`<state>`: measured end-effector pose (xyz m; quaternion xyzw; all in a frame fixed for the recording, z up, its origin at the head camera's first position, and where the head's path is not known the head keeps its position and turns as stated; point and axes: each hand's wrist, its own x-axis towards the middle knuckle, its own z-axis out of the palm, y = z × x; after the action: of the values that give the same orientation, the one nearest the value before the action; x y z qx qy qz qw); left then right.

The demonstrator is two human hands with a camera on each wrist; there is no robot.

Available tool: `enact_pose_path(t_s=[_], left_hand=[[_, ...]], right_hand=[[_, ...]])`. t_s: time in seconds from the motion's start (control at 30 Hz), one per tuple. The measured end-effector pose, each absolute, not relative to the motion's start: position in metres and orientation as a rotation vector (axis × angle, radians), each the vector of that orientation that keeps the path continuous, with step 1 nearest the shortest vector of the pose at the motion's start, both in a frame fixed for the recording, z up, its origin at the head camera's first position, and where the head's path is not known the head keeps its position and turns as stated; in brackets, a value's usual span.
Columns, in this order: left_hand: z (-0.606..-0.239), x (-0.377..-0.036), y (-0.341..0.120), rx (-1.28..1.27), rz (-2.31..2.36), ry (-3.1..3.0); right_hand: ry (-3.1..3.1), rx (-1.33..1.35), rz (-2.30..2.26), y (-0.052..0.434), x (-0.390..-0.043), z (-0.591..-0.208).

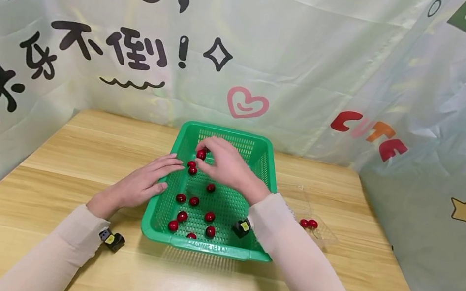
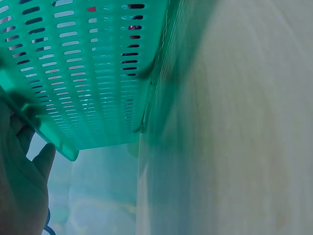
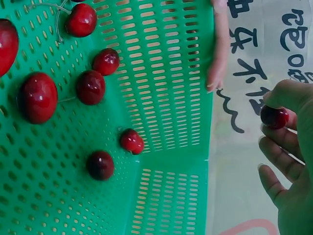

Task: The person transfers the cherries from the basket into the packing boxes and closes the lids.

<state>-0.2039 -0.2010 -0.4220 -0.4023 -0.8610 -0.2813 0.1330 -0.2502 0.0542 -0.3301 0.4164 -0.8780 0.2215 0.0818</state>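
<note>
A green plastic basket (image 1: 218,249) with slotted walls stands on the wooden table. My left hand (image 1: 140,183) rests on its left rim with the fingers extended; in the left wrist view that hand (image 2: 22,176) lies along the rim beside the perforated wall. Over the back left of the basket, my right hand (image 1: 227,167) pinches a dark red cherry (image 3: 275,117) between thumb and fingers. Several other cherries (image 1: 194,201) lie scattered across the basket floor, and some have thin stems. In the right wrist view, a small cherry (image 3: 132,141) sits near the side wall.
Right of the basket, a clear plastic tray (image 1: 327,236) lies on the table with red cherries (image 1: 312,224) on it, partly hidden by my right sleeve. A printed cloth (image 1: 305,76) hangs behind and beside the wooden table (image 1: 92,160).
</note>
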Motion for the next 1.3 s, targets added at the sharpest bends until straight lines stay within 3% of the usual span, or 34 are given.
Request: enact_pose_path(t_s=[1.3], left_hand=[[-0.423,-0.203,-0.196,-1.149,-0.803,-2.499]], right_hand=[[-2.098,1.283,0.606,0.118,-0.225,-0.297]])
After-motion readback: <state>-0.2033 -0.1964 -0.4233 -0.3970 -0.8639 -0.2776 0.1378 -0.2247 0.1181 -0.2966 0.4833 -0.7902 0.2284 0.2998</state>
